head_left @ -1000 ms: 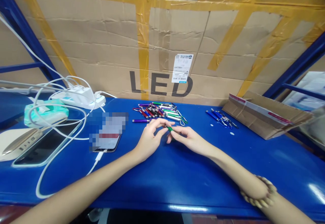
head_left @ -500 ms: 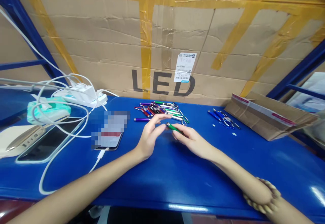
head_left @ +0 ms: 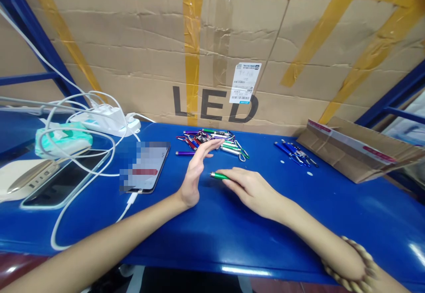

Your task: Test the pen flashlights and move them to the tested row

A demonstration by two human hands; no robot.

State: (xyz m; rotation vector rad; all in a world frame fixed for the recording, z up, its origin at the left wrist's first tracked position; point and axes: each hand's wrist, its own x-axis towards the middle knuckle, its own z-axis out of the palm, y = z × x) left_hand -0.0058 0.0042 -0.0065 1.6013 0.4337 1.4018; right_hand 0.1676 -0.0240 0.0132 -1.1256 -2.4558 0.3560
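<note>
My right hand (head_left: 250, 190) pinches a small green keychain flashlight (head_left: 218, 176) just above the blue table (head_left: 232, 235), its silver tip pointing left. My left hand (head_left: 196, 169) stands on its edge with the fingers stretched out and the palm facing that tip, a few centimetres away, holding nothing. Behind the hands lies a pile of coloured keychain flashlights (head_left: 215, 141), with one purple flashlight (head_left: 184, 153) apart at its left. A beaded bracelet (head_left: 357, 266) is on my right wrist.
A phone (head_left: 146, 167) on a white cable lies left of my left hand. Further left are a tablet (head_left: 59, 182), a power strip (head_left: 102, 122) with tangled cords and a green tissue pack (head_left: 63, 139). Blue flashlights (head_left: 295, 152) and a flat carton (head_left: 358, 151) lie right. A big cardboard box (head_left: 212, 54) stands behind.
My left hand has let go of the green flashlight and opened flat, palm toward its tip. My right hand has turned the flashlight to point left and lowered it.
</note>
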